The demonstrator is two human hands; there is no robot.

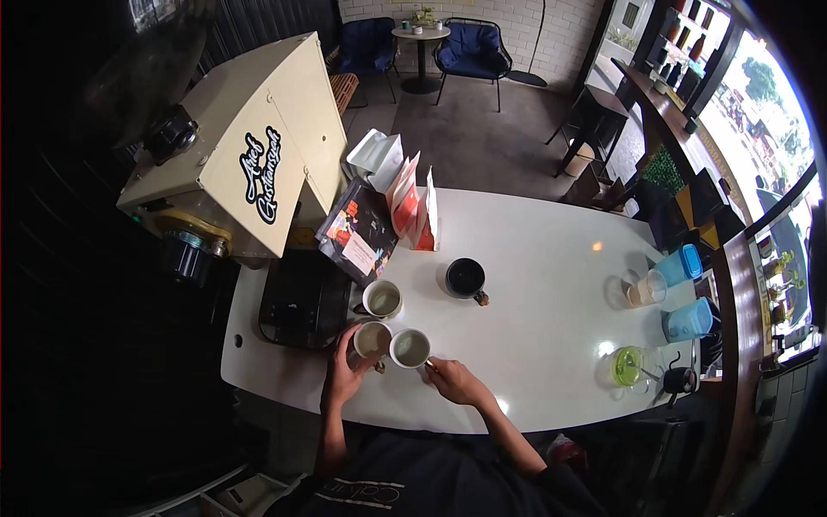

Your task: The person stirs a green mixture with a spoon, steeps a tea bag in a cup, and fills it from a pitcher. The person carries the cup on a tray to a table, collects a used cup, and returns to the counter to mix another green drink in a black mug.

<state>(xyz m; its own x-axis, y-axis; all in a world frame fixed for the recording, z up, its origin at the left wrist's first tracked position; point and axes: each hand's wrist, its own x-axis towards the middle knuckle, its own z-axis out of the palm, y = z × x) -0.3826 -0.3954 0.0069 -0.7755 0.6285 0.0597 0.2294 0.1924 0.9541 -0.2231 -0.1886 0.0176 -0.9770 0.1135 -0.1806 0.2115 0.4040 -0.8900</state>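
Observation:
My left hand [346, 372] is wrapped around the side of a white cup [373, 339] at the near left of the table. In my right hand [457, 381] is the handle of a second white cup [410, 348], right beside the first. Both cups look upright, with pale insides; whether they hold liquid I cannot tell. Just behind them stands a third white cup [382, 298], untouched. Farther back on the white table [534, 284] is a dark cup [465, 277], its handle turned toward me.
A large cream grinder-like machine [250, 164] stands at left, above a black scale-like device [301, 297]. Behind the cups are a dark printed box [357, 233] and red-and-white pouches [415, 211]. Blue containers [687, 320], a green drink [629, 367] and a black kettle [680, 379] line the right edge.

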